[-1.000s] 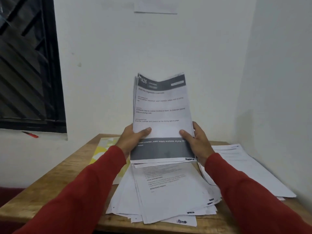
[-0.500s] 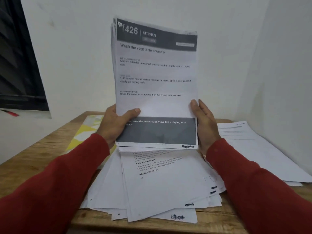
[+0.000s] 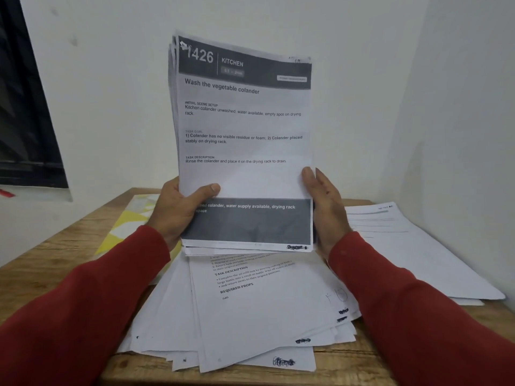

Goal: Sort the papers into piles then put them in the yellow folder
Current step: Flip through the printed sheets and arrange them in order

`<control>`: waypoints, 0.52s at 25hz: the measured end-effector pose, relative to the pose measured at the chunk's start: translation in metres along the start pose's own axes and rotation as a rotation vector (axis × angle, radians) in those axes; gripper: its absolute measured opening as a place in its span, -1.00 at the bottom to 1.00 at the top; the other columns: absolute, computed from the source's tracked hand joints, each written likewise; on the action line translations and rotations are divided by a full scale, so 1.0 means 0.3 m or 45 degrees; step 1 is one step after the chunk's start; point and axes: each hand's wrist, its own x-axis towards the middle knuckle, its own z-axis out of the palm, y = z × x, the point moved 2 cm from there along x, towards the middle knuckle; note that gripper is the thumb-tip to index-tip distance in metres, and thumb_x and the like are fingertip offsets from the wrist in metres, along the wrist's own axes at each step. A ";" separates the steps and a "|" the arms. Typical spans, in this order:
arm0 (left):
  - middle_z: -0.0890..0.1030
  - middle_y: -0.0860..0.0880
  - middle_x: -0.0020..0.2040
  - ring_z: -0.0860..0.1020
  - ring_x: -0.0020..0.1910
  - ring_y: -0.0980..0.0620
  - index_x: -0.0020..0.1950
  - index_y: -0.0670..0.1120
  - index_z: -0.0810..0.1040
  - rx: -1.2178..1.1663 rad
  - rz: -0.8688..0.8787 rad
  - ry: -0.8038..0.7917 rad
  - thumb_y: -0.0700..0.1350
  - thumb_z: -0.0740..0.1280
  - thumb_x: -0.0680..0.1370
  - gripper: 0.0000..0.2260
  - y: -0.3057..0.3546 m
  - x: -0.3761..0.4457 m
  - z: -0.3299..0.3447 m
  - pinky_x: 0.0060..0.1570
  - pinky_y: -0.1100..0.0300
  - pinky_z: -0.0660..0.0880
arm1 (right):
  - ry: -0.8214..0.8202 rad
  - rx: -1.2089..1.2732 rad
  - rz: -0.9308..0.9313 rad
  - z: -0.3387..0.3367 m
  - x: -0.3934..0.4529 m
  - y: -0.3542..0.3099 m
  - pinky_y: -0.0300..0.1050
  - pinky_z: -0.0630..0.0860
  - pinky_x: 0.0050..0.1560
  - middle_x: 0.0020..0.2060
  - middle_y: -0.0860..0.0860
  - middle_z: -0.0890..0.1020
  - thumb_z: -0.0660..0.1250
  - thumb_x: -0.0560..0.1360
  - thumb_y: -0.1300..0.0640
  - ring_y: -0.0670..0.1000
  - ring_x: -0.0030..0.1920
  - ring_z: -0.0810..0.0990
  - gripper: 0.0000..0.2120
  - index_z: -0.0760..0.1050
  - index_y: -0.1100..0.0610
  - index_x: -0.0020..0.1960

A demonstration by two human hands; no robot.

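Observation:
I hold a stack of printed sheets [image 3: 245, 151] upright above the table; its front page has dark bands at top and bottom and the heading "Wash the vegetable colander". My left hand [image 3: 178, 210] grips the stack's lower left edge, thumb across the front. My right hand [image 3: 324, 207] lies flat with straight fingers against the stack's right edge. Under the stack a loose, fanned pile of papers [image 3: 250, 310] covers the near table. The yellow folder [image 3: 126, 221] lies flat at the left, partly hidden by my left arm and the pile.
A second pile of white sheets [image 3: 412, 246] lies at the right, against the white wall. The wooden table [image 3: 69, 246] shows bare wood at the left. A dark window [image 3: 25, 107] is at the far left, with a red pen [image 3: 5, 193] on its sill.
The stack has risen from just above the loose pile to upright in front of me, closer to the camera. My right hand shifted from gripping the front to lying flat against the right edge.

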 end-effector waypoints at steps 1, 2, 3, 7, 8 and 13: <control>0.73 0.11 -0.17 0.66 -0.21 0.15 -0.02 -0.05 0.64 -0.004 0.000 0.005 -0.28 0.42 0.53 -0.86 -0.001 0.000 -0.001 -0.18 0.30 0.59 | -0.032 -0.068 -0.051 0.003 -0.002 -0.004 0.05 0.66 0.01 0.04 0.00 0.72 0.35 0.59 0.02 0.01 -0.02 0.70 -0.79 0.56 0.08 0.19; 0.73 0.11 -0.16 0.66 -0.21 0.15 -0.02 -0.05 0.64 -0.008 -0.001 0.011 -0.27 0.42 0.52 -0.86 -0.001 0.000 -0.002 -0.18 0.30 0.59 | -0.033 -0.127 -0.100 0.009 -0.009 -0.013 0.01 0.66 -0.07 0.00 0.04 0.72 0.36 0.59 0.11 0.03 -0.09 0.69 -0.84 0.54 0.09 0.16; 0.73 0.10 -0.17 0.66 -0.21 0.14 -0.02 -0.05 0.64 -0.011 -0.005 0.016 -0.27 0.43 0.52 -0.87 -0.001 0.001 -0.002 -0.19 0.30 0.59 | 0.009 -0.149 -0.139 0.005 -0.005 -0.013 -0.01 0.66 -0.12 -0.01 0.07 0.72 0.40 0.56 0.17 0.03 -0.13 0.69 -0.82 0.52 0.10 0.15; 0.74 0.06 -0.14 0.68 -0.19 0.10 0.01 -0.06 0.64 -0.043 -0.061 -0.012 -0.23 0.43 0.52 -0.88 -0.002 -0.006 0.003 -0.19 0.25 0.61 | 0.197 -0.270 -0.241 -0.015 0.009 -0.018 -0.08 0.62 -0.15 -0.10 0.10 0.67 0.51 0.47 0.22 0.02 -0.16 0.64 -0.80 0.49 0.10 -0.07; 0.74 0.03 -0.11 0.69 -0.17 0.08 0.04 -0.06 0.63 -0.071 -0.082 -0.037 -0.19 0.43 0.52 -0.88 -0.001 -0.010 0.005 -0.19 0.24 0.62 | 0.221 -0.299 -0.254 -0.019 0.010 -0.019 -0.13 0.60 -0.17 -0.14 0.07 0.65 0.51 0.47 0.20 0.00 -0.17 0.62 -0.83 0.51 0.11 -0.11; 0.74 0.02 -0.10 0.71 -0.15 0.09 0.05 -0.07 0.63 -0.145 -0.146 -0.075 0.09 0.35 0.48 -0.72 0.015 -0.014 0.008 -0.22 0.25 0.61 | 0.224 -0.265 -0.255 -0.038 0.019 -0.008 -0.23 0.50 -0.23 -0.24 0.05 0.57 0.38 0.59 0.13 -0.05 -0.24 0.49 -0.85 0.57 0.22 -0.08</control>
